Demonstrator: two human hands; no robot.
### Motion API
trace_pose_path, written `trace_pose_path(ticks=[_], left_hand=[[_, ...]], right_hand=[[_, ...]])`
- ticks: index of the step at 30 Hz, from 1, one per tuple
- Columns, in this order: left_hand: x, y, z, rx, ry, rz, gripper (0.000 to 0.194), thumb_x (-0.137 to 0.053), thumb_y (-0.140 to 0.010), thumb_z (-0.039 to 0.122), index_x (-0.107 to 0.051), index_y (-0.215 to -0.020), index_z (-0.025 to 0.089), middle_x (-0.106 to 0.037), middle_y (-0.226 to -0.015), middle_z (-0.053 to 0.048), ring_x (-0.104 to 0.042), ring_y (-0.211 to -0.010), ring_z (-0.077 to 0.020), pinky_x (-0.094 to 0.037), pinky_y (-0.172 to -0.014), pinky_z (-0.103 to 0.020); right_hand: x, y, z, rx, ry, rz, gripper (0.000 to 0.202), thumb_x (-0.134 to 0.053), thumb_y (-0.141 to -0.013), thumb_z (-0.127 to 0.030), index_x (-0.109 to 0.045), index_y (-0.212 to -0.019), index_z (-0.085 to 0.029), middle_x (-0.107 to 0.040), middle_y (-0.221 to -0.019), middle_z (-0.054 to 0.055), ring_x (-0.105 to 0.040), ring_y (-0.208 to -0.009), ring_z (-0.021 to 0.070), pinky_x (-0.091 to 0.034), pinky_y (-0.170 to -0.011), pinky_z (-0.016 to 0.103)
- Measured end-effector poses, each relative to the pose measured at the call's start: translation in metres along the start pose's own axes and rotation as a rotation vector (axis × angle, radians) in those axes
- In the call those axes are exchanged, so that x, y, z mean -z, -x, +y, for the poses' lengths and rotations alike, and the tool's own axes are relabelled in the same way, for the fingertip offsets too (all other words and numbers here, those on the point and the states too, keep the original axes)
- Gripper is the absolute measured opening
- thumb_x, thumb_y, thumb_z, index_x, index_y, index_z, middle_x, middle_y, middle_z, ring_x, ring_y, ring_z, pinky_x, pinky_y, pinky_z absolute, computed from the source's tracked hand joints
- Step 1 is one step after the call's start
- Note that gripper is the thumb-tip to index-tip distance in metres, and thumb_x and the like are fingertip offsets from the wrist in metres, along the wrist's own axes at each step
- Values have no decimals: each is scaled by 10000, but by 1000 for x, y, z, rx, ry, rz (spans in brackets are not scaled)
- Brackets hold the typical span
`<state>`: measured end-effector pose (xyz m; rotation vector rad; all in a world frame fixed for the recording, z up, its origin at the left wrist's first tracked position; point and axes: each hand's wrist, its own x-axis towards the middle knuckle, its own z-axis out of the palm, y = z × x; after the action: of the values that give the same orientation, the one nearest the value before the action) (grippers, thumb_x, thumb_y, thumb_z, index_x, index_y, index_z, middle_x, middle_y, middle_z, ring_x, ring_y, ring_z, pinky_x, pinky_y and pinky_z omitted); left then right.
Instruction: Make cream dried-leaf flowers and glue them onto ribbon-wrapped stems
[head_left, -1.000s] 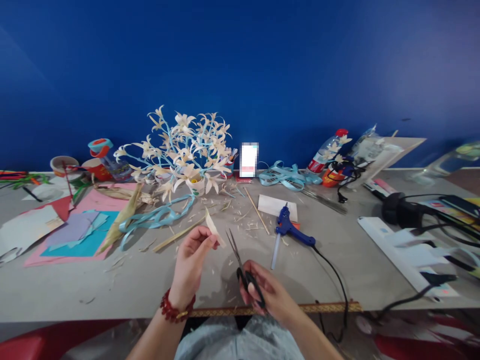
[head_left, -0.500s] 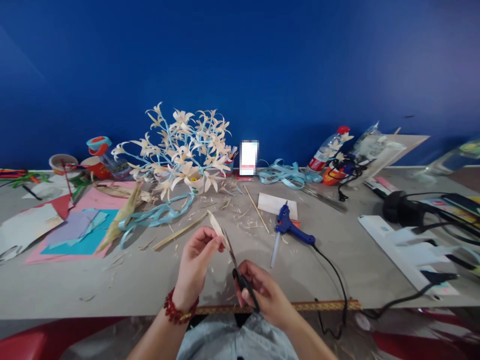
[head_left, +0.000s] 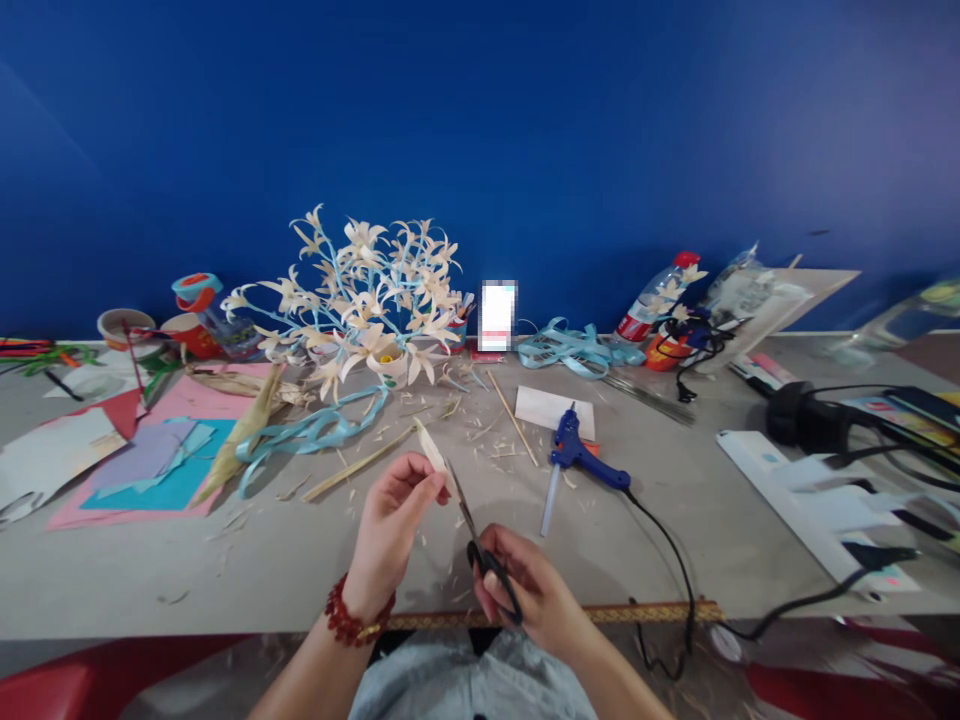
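My left hand [head_left: 403, 508] pinches a pale strip of dried husk [head_left: 431, 447] between thumb and fingers, its pointed end upward. In my right hand [head_left: 525, 580] are black-handled scissors [head_left: 491, 577], with fingers through the loops. The scissor blades lie along the right edge of the husk strip, just beside my left fingertips. Beyond my hands stands a bunch of cream-coloured handmade flowers [head_left: 367, 300] on light blue stems in a small pot [head_left: 390, 370]. A long dry husk strip [head_left: 360, 462] lies on the table left of my left hand.
A blue glue gun [head_left: 581, 450] with a trailing cord lies to the right. A white power strip [head_left: 810, 510] with plugs is farther right. Blue ribbon [head_left: 315, 430], coloured paper [head_left: 169, 465] and husks [head_left: 240, 445] lie at left. Small clippings litter the grey table [head_left: 300, 560].
My right hand and the scissors have shifted slightly, with the handles closer together. My left hand keeps the husk strip in nearly the same place.
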<state>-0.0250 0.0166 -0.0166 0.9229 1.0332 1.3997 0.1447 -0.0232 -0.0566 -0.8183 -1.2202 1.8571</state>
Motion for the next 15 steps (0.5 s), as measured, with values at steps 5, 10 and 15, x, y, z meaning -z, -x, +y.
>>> trace_pose_path(ticks=[5, 10, 15], left_hand=[[1, -1, 1, 6, -15, -23, 147, -703, -809, 284, -621, -755, 174, -620, -648, 8, -538, -624, -118, -405, -625, -215], [1, -1, 3, 9, -36, -34, 143, -698, -813, 296, -631, -774, 176, -612, -654, 7, -535, -631, -123, -405, -629, -217], [1, 3, 0, -26, -102, -51, 161, -677, -827, 323, -647, -768, 176, -621, -687, -11, -545, -667, -142, -422, -663, -233]], right_hand=[[2, 0, 1, 14, 39, 12, 450, -646, -796, -605, -429, -776, -211, -464, -567, -62, -399, -470, 69, -313, -455, 187], [2, 0, 3, 1, 97, 49, 424, -638, -808, -578, -424, -755, -216, -463, -564, -70, -388, -461, 68, -317, -443, 181], [3, 0, 8, 20, 128, 75, 412, -604, -833, -575, -409, -755, -220, -449, -570, -70, -396, -482, 77, -327, -460, 185]])
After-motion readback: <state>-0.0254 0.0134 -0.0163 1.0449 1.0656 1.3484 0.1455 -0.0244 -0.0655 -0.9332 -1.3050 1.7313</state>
